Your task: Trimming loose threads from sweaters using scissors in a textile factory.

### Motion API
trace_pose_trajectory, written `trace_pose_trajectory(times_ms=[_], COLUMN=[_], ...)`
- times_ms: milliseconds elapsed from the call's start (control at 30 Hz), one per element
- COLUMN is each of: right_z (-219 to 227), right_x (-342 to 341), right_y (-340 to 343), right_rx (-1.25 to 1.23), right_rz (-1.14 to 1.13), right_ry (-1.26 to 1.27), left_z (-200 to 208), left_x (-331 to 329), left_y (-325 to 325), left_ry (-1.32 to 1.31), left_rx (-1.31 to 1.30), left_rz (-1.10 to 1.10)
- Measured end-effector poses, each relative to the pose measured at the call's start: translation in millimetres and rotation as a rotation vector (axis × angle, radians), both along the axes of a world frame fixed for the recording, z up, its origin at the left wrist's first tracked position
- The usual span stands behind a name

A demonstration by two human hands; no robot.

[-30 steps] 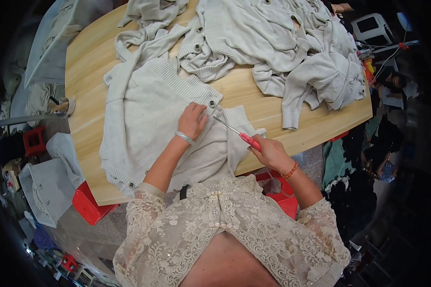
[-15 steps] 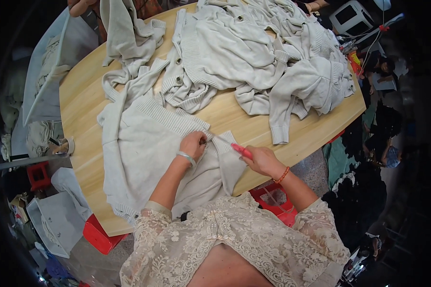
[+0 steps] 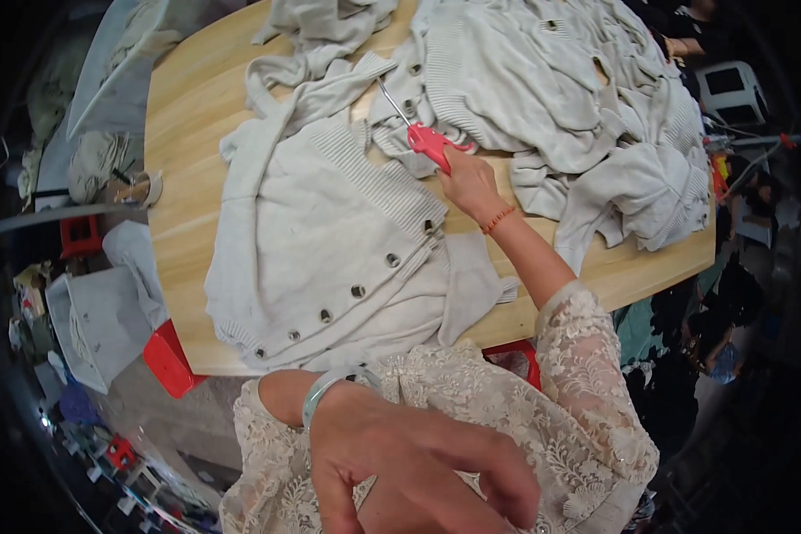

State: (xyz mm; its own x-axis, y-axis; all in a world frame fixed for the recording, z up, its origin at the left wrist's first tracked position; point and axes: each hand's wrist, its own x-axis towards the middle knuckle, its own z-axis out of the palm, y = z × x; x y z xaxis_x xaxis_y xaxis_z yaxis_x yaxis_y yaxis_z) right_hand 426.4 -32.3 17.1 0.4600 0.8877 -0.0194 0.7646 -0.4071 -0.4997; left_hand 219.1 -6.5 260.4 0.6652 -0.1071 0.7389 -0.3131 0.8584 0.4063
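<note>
My right hand (image 3: 472, 182) is closed round a pair of red-handled scissors (image 3: 430, 142), whose slim metal blades point up and left over a cardigan cuff. Beneath them, a cream knitted cardigan (image 3: 303, 222) lies spread on the wooden table (image 3: 187, 160), its buttoned front toward me. Dark buttons run along its ribbed band. My left hand (image 3: 409, 454) is raised close to the camera in front of my chest, off the cardigan. Its fingers are bent and apart, with nothing visible in them; some fingertips run past the lower edge.
A heap of similar cream knitwear (image 3: 507, 80) covers the far right of the table. Another knitted piece (image 3: 329, 22) lies at the far edge. White bins (image 3: 107, 311) and a red stool (image 3: 171, 358) stand left of the table. Other people work at the right.
My left hand has let go of the cardigan and come up toward the camera. My right hand has moved the scissors up and away from me, above the ribbed neckline. The view has shifted.
</note>
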Motion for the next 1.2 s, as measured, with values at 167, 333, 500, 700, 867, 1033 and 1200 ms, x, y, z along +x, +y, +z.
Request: trace_pose_trajectory(times_ms=[167,333,500,700,867,1033,1200], right_z=[-41,-20,19,94,159,145,103], right_x=[11,29,39,15,-52,-84,-40], right_y=[27,13,0,-12,-17,-31,-55], right_rx=[-0.098,-0.126,0.016,0.339,0.440,0.436,0.228], right_rz=[-0.016,0.013,-0.022,-0.034,0.118,0.260,-0.076], right_ry=[-0.039,-0.060,0.050,0.424,0.649,0.755,0.720], left_z=[0,1,6,-20,-120,-139,-149], left_x=[-5,-18,-21,-22,-15,-19,-46], left_y=[8,-36,-58,-6,31,23,55], left_ry=[0.030,0.039,0.027,0.762,1.493,1.338,1.468], left_rx=[-0.096,-0.509,-0.675,0.080,-0.378,-0.454,-0.370], left_rz=[0.041,0.331,0.288,0.699,0.502,0.554,0.770])
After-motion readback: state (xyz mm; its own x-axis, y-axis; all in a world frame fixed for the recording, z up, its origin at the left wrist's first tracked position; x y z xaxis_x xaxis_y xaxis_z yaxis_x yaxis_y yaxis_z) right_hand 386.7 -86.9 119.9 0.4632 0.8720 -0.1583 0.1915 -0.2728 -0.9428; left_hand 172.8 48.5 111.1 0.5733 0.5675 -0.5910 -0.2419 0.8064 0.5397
